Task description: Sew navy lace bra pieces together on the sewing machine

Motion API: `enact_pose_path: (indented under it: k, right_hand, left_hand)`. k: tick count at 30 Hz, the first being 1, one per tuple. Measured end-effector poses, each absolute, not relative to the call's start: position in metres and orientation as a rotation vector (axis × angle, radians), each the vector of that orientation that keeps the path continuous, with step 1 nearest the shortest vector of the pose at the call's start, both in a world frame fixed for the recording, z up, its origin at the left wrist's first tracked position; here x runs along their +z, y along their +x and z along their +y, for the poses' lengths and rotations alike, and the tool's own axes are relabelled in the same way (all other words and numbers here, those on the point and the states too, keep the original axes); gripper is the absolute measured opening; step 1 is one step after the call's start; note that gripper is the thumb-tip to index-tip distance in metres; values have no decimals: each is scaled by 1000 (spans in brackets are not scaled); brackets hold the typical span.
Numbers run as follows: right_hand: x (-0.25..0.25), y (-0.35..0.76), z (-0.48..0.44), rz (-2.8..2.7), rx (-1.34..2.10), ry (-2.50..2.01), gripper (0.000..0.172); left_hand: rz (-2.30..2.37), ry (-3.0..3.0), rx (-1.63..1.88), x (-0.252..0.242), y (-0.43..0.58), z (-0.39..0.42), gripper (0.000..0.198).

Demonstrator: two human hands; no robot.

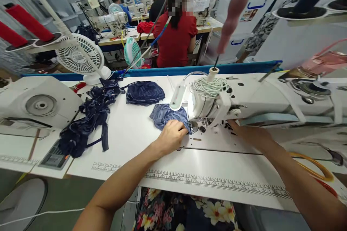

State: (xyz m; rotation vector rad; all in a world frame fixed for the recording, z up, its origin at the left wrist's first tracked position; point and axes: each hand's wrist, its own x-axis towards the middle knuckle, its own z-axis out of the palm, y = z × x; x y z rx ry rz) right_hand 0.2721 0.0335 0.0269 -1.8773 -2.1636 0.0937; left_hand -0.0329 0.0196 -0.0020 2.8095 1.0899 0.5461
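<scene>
My left hand [173,136] is closed on the lower right edge of a gathered blue fabric piece [164,113], right beside the needle area of a white sewing machine [207,103]. The fabric lies on the white table, its right edge close to the machine's presser foot. My right hand [233,127] reaches under the machine's arm from the right. Its fingers are mostly hidden there, among small dark scraps, so what they hold does not show. Behind the fabric lies a stack of folded dark navy pieces [145,93].
To the left lies a long heap of navy fabric and straps [92,115]. Beyond it stand a white fan [80,56] and another machine [40,103]. A printed ruler [206,181] runs along the front edge. A person in red [176,36] sits ahead.
</scene>
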Motion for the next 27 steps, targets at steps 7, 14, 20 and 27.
enact_pose_path:
  k: [7, 14, 20, 27]
  right_hand:
    - [15, 244, 1, -2078, 492, -1726, 13]
    - [17, 192, -11, -2119, 880, -1468, 29]
    - [11, 171, -13, -2303, 632, -1352, 33]
    - [-1, 166, -18, -2303, 267, -1311, 33]
  left_hand:
    - [983, 2787, 574, 8, -35, 9, 29]
    - [1244, 2077, 742, 27, -24, -13, 19]
    - [1267, 1768, 696, 26, -20, -10, 11]
    - [1323, 1951, 828, 11, -12, -14, 21]
